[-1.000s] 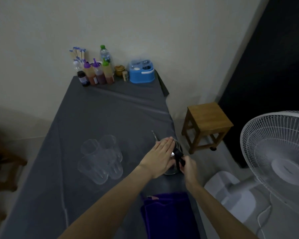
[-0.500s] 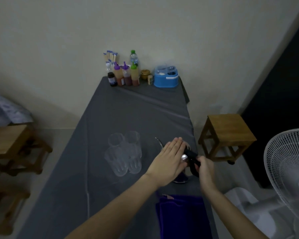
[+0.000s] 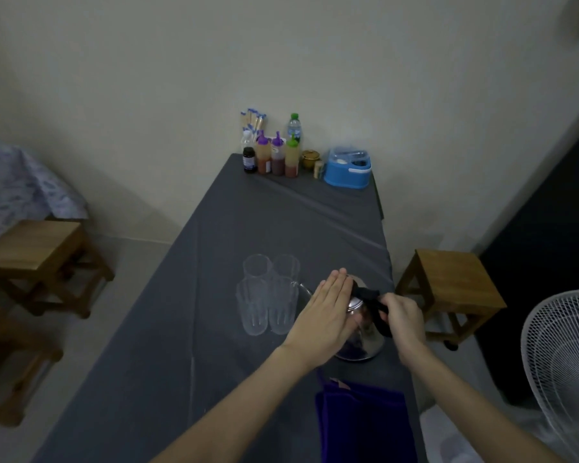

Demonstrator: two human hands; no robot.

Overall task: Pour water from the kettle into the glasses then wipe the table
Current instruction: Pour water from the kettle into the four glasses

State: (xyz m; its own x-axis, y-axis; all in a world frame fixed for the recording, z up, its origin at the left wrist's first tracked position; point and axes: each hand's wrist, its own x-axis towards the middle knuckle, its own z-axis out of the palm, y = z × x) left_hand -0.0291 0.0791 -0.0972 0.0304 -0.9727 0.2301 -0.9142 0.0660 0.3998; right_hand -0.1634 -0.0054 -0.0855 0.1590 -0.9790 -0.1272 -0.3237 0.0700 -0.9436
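Note:
A shiny steel kettle (image 3: 361, 342) with a black handle stands on the grey table cloth (image 3: 281, 222) near the right edge, its thin spout pointing left toward the glasses. My right hand (image 3: 400, 317) grips the black handle. My left hand (image 3: 328, 312) lies flat with fingers together on the kettle's lid. Several clear empty glasses (image 3: 268, 295) stand clustered just left of the kettle. A folded purple cloth (image 3: 365, 422) lies on the table's near end between my forearms.
Sauce bottles (image 3: 274, 155), a water bottle and a blue condiment caddy (image 3: 348, 170) stand at the table's far end by the wall. Wooden stools (image 3: 448, 295) flank the table on both sides. A white fan (image 3: 562, 379) stands at the right.
The view has swung left and slightly up. Both hands stay on the kettle, which sits in about the same place beside the glasses.

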